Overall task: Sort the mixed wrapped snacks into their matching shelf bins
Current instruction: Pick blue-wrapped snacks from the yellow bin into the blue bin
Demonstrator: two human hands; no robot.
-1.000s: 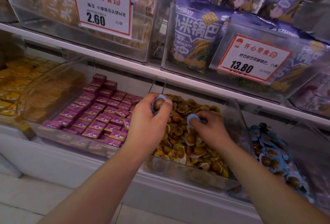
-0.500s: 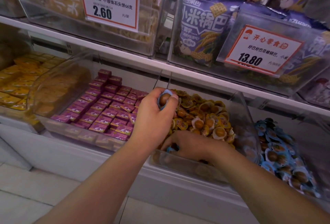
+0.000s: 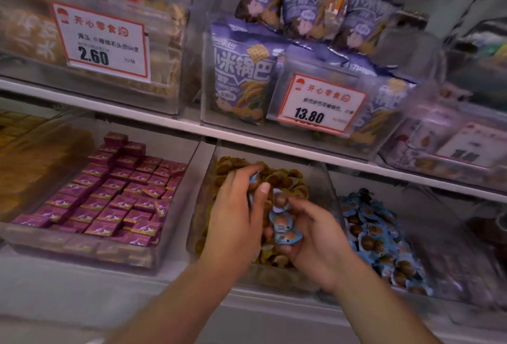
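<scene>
The blue-wrapped snacks (image 3: 284,224) are now gathered between the two hands, above the front part of the middle bin (image 3: 322,192), which is full of yellow-wrapped snacks (image 3: 285,179). A second ago each hand held only one blue piece, and half a second ago the right hand was digging low in the bin. Now the hands have come together and a small bunch of blue pieces sits in the right hand.

The right hand (image 3: 315,236) is turned palm up and curled like a cup, with several blue pieces lying on its fingers. The left hand (image 3: 236,214) is beside it, touching the bunch; its thumb and fingers pinch a blue piece at the top, but the picture is blurred by motion and I cannot tell if it is giving this piece over or only steadying the pile.

In my judgement this means that the picking-out step is nearly finished for this handful, and the next move is to carry it to the right. The blue bin (image 3: 378,236), just beside the middle bin on the right, already holds the same blue wrappers, so it is the matching place. A loose piece could slip from the open cup on the way.

To the left stands a bin of purple boxes (image 3: 118,192). On the shelf above are purple bags (image 3: 244,74) and two price tags, 2.60 (image 3: 101,41) and 13.80 (image 3: 319,103).
</scene>
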